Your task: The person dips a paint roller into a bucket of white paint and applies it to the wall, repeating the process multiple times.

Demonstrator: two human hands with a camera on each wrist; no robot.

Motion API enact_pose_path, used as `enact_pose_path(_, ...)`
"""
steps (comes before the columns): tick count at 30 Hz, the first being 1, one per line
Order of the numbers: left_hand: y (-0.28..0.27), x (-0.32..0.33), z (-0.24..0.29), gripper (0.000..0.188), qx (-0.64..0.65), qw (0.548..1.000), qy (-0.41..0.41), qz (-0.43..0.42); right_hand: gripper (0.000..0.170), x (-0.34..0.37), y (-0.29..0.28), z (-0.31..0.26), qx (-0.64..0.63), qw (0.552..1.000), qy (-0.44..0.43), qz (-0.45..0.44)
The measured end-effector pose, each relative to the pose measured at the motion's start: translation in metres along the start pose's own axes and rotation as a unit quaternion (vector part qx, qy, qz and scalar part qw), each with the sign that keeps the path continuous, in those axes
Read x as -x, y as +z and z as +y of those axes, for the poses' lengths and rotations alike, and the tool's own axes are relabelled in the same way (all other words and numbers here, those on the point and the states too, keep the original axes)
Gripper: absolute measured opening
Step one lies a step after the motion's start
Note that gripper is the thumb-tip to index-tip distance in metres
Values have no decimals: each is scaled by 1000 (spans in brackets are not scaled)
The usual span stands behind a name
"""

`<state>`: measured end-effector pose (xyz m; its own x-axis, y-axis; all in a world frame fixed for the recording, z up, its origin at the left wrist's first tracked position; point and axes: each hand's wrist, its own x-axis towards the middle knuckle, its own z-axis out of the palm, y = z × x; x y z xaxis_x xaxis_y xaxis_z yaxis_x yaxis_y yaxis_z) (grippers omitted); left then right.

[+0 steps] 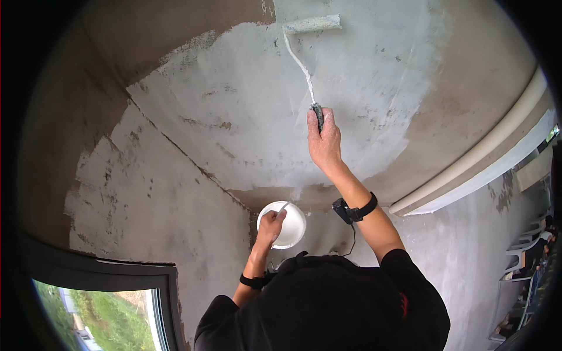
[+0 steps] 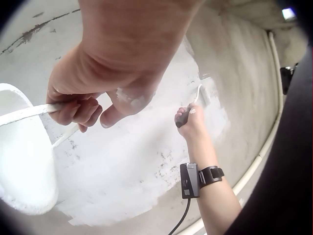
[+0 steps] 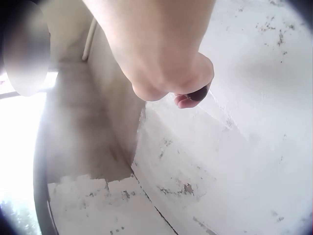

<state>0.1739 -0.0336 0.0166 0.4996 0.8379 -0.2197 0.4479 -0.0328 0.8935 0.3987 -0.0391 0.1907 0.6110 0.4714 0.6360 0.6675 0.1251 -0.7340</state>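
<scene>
We find the right hand [image 1: 325, 143] clamped on a paint roller [image 1: 313, 24] at the part-coated wall [image 1: 369, 76]; the left hand [image 1: 271, 228] grips a white bucket [image 1: 297, 227] by its handle [image 2: 29, 114].

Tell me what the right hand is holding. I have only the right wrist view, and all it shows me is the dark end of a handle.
Observer: In the head view, the right hand grips a paint roller by its dark handle.
Operator: Now report on the left hand; it isn't in my picture at all.
Observer: The left wrist view shows the left hand with its fingers curled round the white handle of a bucket.
</scene>
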Motion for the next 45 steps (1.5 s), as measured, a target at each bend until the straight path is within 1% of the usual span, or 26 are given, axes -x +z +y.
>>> enact_pose_path(1,-5,2,0,42,6,1000,2,1,30,-3,8,2,-26,999,29,-12)
enact_pose_path(2,-8,4,0,42,19,1000,-13,4,30,-3,13,6,-52,997,60,-24)
enact_pose_path(3,-12,5,-1,41,31,999,-28,7,30,-2,17,11,-48,996,68,-28)
enact_pose_path(5,-19,4,-11,41,24,999,-34,10,30,-1,26,18,-106,991,61,-47)
enact_pose_path(6,-24,4,-15,41,32,999,-38,11,30,4,28,20,-104,991,69,-49)
enact_pose_path(8,-32,2,-23,41,32,998,-44,18,30,15,29,24,-207,960,142,-128)
enact_pose_path(9,-35,1,-27,41,32,998,-46,13,30,21,29,27,-204,960,145,-126)
enact_pose_path(11,-43,-3,-37,41,41,997,-61,22,31,41,32,41,-213,941,219,-144)
enact_pose_path(12,-47,-5,-41,42,33,998,-54,26,31,51,33,48,-212,941,222,-143)
enact_pose_path(15,-59,-7,-43,42,29,996,-73,30,33,85,37,73,-189,946,229,-130)
enact_pose_path(17,-64,-12,-53,41,20,997,-71,32,35,105,38,86,-149,952,234,-133)
enact_pose_path(18,-67,-15,-57,41,13,997,-75,33,35,115,38,90,-149,951,236,-131)
enact_pose_path(20,-72,-17,-59,41,4,996,-78,34,35,134,38,96,-163,934,291,-127)
enact_pose_path(22,-76,-18,-59,42,8,996,-72,44,36,158,43,121,-157,934,289,-139)
enact_pose_path(24,-80,-21,-63,42,10,996,-73,46,36,178,44,131,-149,935,285,-151)
enact_pose_path(26,-83,-23,-63,43,10,996,-75,49,41,197,44,130,-155,901,379,-141)
enact_pose_path(30,-85,-24,-57,43,22,997,-68,40,41,218,44,150,-143,903,387,-125)
enact_pose_path(32,-85,-25,-57,43,25,997,-67,36,40,221,43,159,-77,934,329,-121)
enact_pose_path(33,-84,-25,-56,43,18,997,-67,36,40,217,42,157,-76,934,328,-121)
enact_pose_path(35,-84,-26,-56,43,11,997,-67,35,38,198,41,142,-69,944,298,-120)
enact_pose_path(36,-84,-26,-56,43,13,997,-71,33,38,188,42,136,-69,944,298,-120)
enact_pose_path(38,-83,-27,-58,44,17,997,-73,29,36,165,47,125,-78,957,255,-114)
enact_pose_path(42,-81,-28,-60,44,18,997,-74,32,35,111,52,81,-50,964,228,-125)
enact_pose_path(44,-80,-29,-60,44,17,997,-69,31,34,85,57,54,-133,974,156,-92)
enact_pose_path(45,-80,-29,-60,44,15,997,-65,31,34,73,59,41,-134,974,156,-92)
